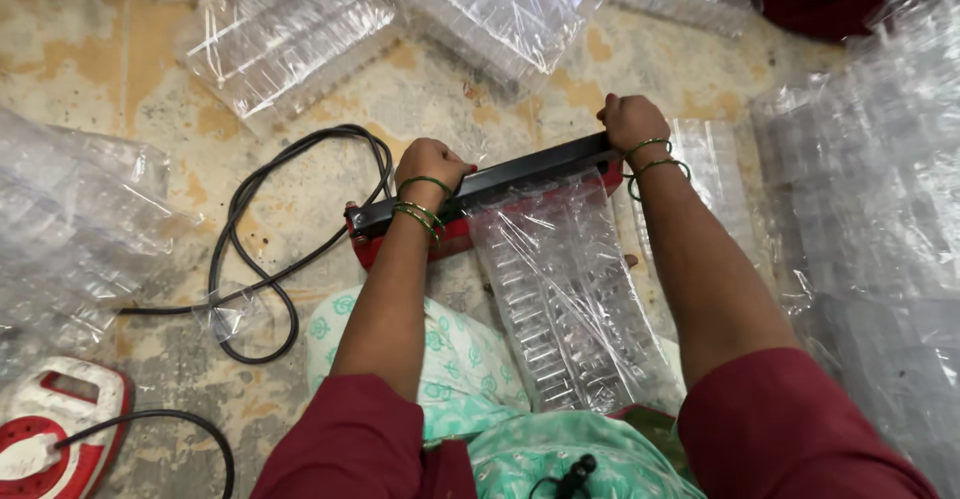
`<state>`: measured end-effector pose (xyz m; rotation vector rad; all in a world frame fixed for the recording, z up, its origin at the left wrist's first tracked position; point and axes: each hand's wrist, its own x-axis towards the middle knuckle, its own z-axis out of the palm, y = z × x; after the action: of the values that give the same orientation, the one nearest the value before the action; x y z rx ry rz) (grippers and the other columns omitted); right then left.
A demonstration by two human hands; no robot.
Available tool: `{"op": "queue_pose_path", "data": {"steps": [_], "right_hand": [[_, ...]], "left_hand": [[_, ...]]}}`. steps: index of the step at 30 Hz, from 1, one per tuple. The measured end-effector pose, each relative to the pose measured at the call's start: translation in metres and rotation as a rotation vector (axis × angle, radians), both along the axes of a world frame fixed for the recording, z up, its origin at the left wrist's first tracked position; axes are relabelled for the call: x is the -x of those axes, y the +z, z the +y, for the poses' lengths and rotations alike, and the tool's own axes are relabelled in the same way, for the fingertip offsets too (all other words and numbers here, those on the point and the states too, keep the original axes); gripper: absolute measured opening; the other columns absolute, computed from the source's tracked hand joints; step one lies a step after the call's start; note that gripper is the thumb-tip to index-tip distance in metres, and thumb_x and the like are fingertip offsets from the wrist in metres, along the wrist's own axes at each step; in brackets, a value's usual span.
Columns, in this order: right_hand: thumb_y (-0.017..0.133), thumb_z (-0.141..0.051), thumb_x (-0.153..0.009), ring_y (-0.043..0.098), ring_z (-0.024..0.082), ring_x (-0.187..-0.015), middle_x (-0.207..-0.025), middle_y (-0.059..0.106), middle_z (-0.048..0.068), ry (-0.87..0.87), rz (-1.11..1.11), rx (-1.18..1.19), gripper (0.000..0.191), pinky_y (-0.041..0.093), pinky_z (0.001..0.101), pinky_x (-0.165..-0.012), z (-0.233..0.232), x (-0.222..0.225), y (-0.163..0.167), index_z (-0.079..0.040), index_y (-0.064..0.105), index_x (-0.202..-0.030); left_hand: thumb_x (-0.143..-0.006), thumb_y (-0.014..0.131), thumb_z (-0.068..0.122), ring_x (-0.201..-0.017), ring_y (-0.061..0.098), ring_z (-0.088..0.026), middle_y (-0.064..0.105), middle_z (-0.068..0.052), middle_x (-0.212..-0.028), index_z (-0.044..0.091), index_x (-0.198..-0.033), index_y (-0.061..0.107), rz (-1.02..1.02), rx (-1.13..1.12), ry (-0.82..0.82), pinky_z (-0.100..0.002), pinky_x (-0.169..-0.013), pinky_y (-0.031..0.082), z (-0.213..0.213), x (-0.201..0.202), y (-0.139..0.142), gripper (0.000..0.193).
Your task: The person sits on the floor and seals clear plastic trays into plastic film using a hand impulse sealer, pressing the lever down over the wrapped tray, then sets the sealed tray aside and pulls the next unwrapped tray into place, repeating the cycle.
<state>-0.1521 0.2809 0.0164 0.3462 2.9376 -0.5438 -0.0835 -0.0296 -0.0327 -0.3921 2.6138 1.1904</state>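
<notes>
1. Nearest the camera lies the person's lap in green-patterned cloth, with maroon sleeves at either side; a clear plastic bag of ribbed transparent trays runs from the lap up to the sealer.
2. Largest around are heaps of clear plastic packs: one stack at the right, more at the top and at the left, all on the worn, stained floor.
3. Across the middle sits a long heat sealer with a black press bar over a red base; the bag's mouth lies under the bar. It looks stiff and fairly heavy, best pressed at both ends of the bar.
4. That bag looks light, thin, slippery and crinkly; the trays inside seem brittle, so I judge it safest held flat by its edges.
5. Left hand is closed over the bar's left part; right hand is closed over its right end. Both wrists wear green bangles.
6. Black cable loops on the floor at the left, near a red and white cable reel.
</notes>
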Motion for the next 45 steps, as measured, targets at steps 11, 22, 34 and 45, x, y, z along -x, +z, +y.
{"op": "queue_pose_path", "data": {"steps": [11,22,34,45], "right_hand": [[0.043,-0.039,-0.101,0.071,0.029,-0.087,-0.088,0.077,0.003,0.001,0.069,0.123,0.046,0.053,0.0415,-0.085,0.003,0.001,-0.013,-0.017,0.082,-0.091],[0.044,-0.038,-0.101,0.072,0.025,-0.084,-0.084,0.077,0.001,-0.02,0.126,0.132,0.045,0.053,0.0402,-0.082,0.004,0.002,-0.024,-0.018,0.082,-0.087],[0.043,-0.037,-0.102,0.072,0.025,-0.083,-0.082,0.077,0.0,-0.039,0.153,0.137,0.046,0.053,0.0408,-0.083,-0.009,-0.004,-0.007,-0.018,0.081,-0.084],[0.049,-0.048,-0.107,0.057,0.038,-0.122,-0.134,0.059,0.022,-0.025,0.428,0.336,0.056,0.045,0.0448,-0.101,-0.014,-0.023,0.015,-0.004,0.051,-0.142]], "left_hand": [[-0.073,0.087,0.041,-0.074,0.073,-0.03,0.075,-0.01,-0.078,0.015,-0.077,0.081,-0.008,0.069,0.017,-0.042,-0.067,0.055,0.001,-0.007,0.014,0.027],[-0.075,0.086,0.04,-0.075,0.073,-0.029,0.075,-0.009,-0.079,0.015,-0.077,0.081,-0.004,0.096,0.03,-0.042,-0.067,0.055,0.001,-0.01,0.017,0.026],[-0.075,0.086,0.041,-0.076,0.073,-0.03,0.076,-0.009,-0.079,0.016,-0.077,0.08,-0.007,0.106,0.051,-0.043,-0.069,0.056,0.003,-0.009,0.02,0.026],[-0.069,0.089,0.035,-0.081,0.073,-0.029,0.076,-0.009,-0.084,0.013,-0.073,0.077,0.189,0.031,-0.029,-0.041,-0.074,0.056,0.003,0.001,0.01,0.025]]}}
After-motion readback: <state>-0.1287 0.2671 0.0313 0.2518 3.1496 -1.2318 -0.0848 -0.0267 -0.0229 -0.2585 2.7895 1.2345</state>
